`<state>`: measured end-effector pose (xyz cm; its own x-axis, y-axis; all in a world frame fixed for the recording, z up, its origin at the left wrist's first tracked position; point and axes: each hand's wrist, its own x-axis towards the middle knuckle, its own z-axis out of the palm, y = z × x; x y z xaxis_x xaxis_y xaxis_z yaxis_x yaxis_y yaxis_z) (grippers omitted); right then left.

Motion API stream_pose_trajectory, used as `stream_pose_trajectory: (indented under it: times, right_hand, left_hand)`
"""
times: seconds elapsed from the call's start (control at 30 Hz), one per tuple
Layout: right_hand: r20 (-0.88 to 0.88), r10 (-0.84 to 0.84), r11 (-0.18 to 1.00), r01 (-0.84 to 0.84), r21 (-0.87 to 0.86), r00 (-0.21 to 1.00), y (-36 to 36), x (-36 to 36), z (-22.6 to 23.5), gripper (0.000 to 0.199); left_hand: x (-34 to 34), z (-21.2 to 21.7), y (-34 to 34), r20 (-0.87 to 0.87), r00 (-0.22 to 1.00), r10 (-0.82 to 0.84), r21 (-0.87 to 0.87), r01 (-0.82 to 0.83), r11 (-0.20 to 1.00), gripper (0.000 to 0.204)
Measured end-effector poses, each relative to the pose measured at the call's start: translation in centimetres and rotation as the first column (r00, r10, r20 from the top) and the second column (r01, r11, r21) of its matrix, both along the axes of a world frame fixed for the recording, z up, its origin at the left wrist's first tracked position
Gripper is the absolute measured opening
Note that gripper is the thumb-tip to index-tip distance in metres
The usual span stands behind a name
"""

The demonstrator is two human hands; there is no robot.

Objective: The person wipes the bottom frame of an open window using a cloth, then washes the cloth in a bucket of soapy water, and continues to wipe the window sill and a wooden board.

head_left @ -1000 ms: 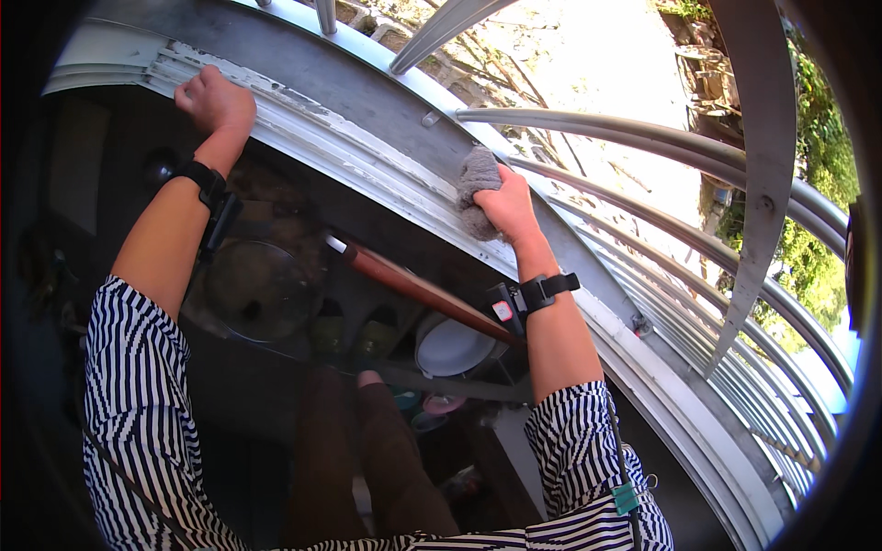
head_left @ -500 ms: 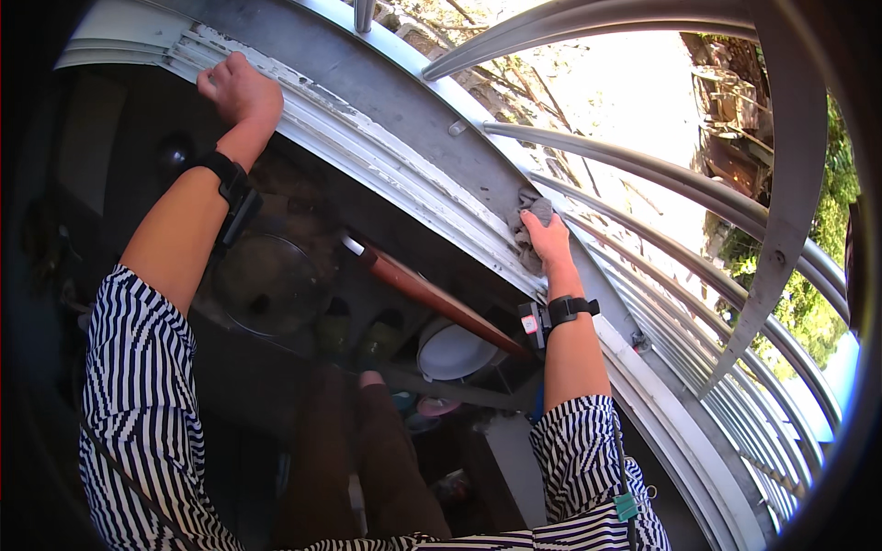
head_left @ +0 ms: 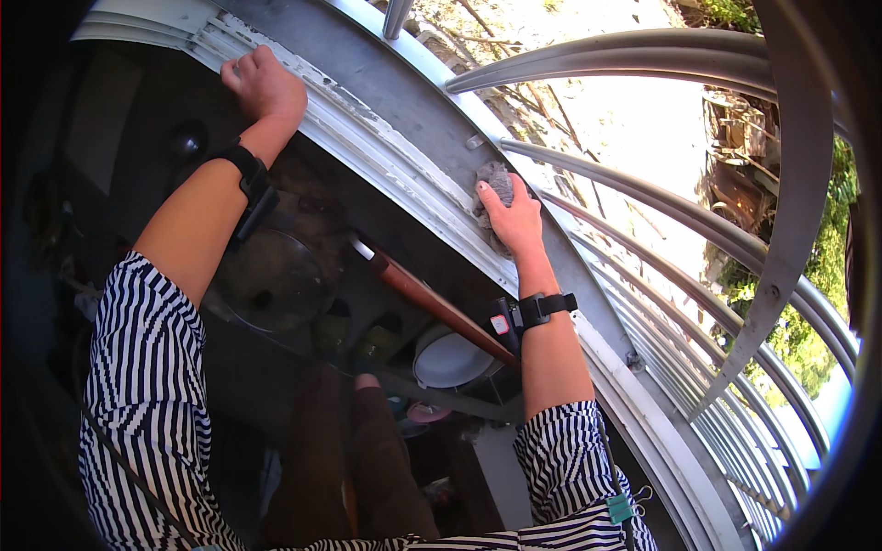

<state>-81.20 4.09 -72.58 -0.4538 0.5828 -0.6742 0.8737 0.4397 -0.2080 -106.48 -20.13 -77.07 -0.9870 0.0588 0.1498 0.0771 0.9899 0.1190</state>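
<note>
My right hand (head_left: 514, 219) presses a crumpled grey cloth (head_left: 494, 181) against the grey sill (head_left: 413, 92) beside the white window track (head_left: 367, 147). My left hand (head_left: 265, 84) is closed in a fist and rests on the white track further up to the left, with nothing visible in it. Both wrists wear black bands, and both sleeves are black-and-white striped.
Curved metal railing bars (head_left: 661, 211) run outside the sill on the right, with sunlit ground and greenery beyond. Below in shadow lie a brown-handled stick (head_left: 432, 303), a white bowl (head_left: 450, 360), a glass lid (head_left: 276, 280) and my legs.
My right hand has slid the cloth along the sill, a little back up after moving down. The view has shifted; the left fist stays on the track.
</note>
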Motion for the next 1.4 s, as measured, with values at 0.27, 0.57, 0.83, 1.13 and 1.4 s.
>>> stream_pose_trajectory:
  times: [0.27,0.57,0.83,1.13,1.4]
  right_hand:
    - [0.169,-0.068,0.989,0.045,0.140,0.983,-2.0,-3.1,0.2,0.050]
    - [-0.011,0.068,0.973,-0.064,0.223,0.998,-3.5,-3.7,-0.7,0.038]
    - [-0.611,0.036,0.999,-0.031,0.019,0.791,-2.9,-4.8,-2.0,0.041]
    - [-0.609,-0.729,0.666,0.120,-0.736,0.312,-1.8,-1.4,5.2,0.037]
    - [-0.341,-0.935,0.354,0.188,-0.916,0.097,-4.6,8.7,11.2,0.059]
  left_hand:
    - [0.0,0.1,0.2,0.002,1.000,0.005,0.005,-0.005,1.000,0.027]
    - [-0.1,-0.1,0.0,0.015,1.000,0.017,0.017,-0.017,1.000,0.031]
    - [-0.3,0.6,0.7,0.036,0.999,0.023,0.007,-0.024,1.000,0.032]
    - [-0.3,0.0,0.2,-0.039,0.999,-0.006,0.032,0.007,0.999,0.029]
    - [-0.6,0.5,0.7,0.005,1.000,-0.016,-0.002,0.016,1.000,0.029]
